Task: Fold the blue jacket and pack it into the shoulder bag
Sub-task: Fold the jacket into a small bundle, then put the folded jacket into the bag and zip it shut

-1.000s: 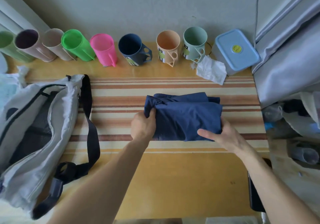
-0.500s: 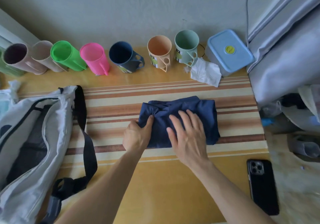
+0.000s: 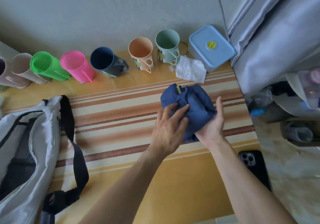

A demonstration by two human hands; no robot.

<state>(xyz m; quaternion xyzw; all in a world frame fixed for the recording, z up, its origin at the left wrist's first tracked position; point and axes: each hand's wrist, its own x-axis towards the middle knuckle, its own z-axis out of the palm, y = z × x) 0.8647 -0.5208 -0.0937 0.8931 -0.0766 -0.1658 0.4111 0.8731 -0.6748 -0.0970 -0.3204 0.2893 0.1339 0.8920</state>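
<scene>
The blue jacket [image 3: 192, 106] is a compact, bunched bundle over the right part of the striped mat [image 3: 112, 119]. A small yellow-green tab shows at its top. My left hand [image 3: 168, 130] presses its fingers into the bundle's left side. My right hand [image 3: 213, 125] cups the bundle from the right and below, palm up. Both hands hold it between them. The pale grey shoulder bag [image 3: 41, 137] lies open at the left, its dark lining showing, with its black strap [image 3: 77, 156] draped over the mat.
Several coloured cups [image 3: 107, 62] line the wall at the back. A blue-lidded box [image 3: 212, 47] and a crumpled tissue [image 3: 190, 68] sit at the back right. A black phone [image 3: 253, 168] lies at the table's right edge. A grey curtain [image 3: 277, 33] hangs at the right.
The jacket went from a flat folded rectangle on the mat to a tighter bundle gathered between both hands. My right hand moved from on top of it to under its right side.
</scene>
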